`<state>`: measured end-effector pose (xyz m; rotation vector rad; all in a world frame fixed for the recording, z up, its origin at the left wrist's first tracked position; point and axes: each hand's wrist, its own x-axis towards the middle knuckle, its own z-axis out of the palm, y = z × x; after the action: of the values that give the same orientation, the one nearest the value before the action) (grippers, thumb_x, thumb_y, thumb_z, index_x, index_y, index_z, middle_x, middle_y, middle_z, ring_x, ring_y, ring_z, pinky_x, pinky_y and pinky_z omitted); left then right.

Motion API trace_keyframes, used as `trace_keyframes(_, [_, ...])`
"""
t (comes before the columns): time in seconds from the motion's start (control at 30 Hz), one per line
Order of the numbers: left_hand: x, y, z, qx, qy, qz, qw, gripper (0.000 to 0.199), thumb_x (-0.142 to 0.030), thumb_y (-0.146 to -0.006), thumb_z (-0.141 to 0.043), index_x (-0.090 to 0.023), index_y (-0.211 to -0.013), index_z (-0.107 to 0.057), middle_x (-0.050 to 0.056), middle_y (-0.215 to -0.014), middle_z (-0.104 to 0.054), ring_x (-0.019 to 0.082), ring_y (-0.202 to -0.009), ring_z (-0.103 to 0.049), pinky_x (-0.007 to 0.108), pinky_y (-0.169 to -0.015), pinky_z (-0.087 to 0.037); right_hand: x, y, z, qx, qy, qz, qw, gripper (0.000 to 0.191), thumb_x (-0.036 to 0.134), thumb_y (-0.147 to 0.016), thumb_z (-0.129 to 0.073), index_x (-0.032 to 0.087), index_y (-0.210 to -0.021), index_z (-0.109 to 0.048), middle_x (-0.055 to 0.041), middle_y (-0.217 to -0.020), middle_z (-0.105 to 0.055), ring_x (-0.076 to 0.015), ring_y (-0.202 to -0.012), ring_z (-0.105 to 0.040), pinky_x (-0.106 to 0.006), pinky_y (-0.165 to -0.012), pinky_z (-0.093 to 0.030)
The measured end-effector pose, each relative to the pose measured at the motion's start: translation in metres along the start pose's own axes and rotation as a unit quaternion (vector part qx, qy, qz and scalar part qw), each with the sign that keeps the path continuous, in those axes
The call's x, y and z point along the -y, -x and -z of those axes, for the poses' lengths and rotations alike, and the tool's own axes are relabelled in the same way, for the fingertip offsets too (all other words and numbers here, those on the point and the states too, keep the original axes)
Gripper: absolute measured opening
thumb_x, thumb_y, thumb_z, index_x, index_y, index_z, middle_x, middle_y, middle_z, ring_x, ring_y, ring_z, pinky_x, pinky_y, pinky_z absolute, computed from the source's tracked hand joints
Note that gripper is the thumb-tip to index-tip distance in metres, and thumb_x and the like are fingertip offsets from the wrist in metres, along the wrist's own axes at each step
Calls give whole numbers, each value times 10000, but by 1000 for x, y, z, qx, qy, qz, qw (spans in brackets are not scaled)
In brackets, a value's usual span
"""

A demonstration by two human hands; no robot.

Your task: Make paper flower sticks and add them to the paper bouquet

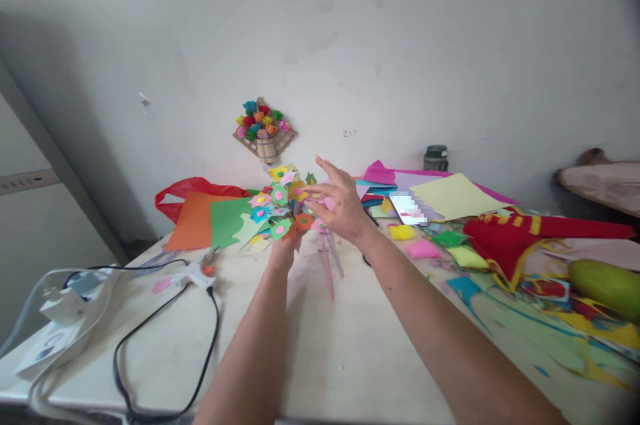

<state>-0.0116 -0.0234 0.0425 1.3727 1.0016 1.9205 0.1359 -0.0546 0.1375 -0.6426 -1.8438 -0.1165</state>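
Note:
A bunch of colourful paper flowers (280, 196) stands above the middle of the table, in front of the wall. My left hand (287, 245) is closed round the bunch from below; the blossoms hide most of its fingers. My right hand (340, 201) is at the right side of the flowers, its fingers stretched out and spread, with the fingertips close to the blossoms. Whether they touch the petals I cannot tell. Pink and lilac paper stems (329, 268) slant down below the hands.
A white glue gun (195, 274) with a black cord lies at left near a power strip (63, 331). Orange paper (193, 221) and green paper (225, 221) lie behind. At right are a phone (407, 208), paper scraps, red cloth (500, 245) and a green fruit (605, 286).

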Motion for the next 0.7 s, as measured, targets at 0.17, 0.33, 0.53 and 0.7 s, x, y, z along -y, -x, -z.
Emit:
trace_keyframes(0.17, [5, -4, 5, 18, 91, 44, 995, 297, -247, -479, -703, -156, -748, -615, 35, -701, -621, 184, -728, -579, 300, -652, -444, -9, 2, -2, -56, -74, -38, 995, 134, 271, -723, -562, 208, -800, -652, -56, -1181, -526, -199, -1086, -471, -370, -927, -325])
trace_keyframes(0.33, [10, -7, 9, 14, 88, 61, 994, 268, -210, -491, -698, -156, -740, -616, 17, -657, -599, 157, -647, -558, 280, -596, -428, -35, 9, -14, -125, -98, -197, 967, 298, 378, -795, -438, 162, -729, -633, -57, -796, -657, -157, -782, -590, -272, -730, -423])
trace_keyframes(0.53, [5, -6, 11, 21, 131, 99, 986, 226, -175, -492, -686, -147, -703, -610, -5, -637, -586, 119, -601, -547, 269, -606, -427, -55, 18, -18, -36, -48, -334, 941, 392, 439, -790, -404, 161, -630, -629, -37, -644, -647, -146, -655, -591, -243, -652, -413])
trace_keyframes(0.7, [3, -7, 14, 35, 174, 111, 978, 261, -174, -511, -689, -149, -762, -624, 22, -745, -622, 119, -623, -560, 274, -625, -440, -67, 28, -30, 101, -25, -372, 923, 227, 296, -731, -496, 174, -855, -643, -41, -839, -663, -156, -800, -592, -252, -703, -422])
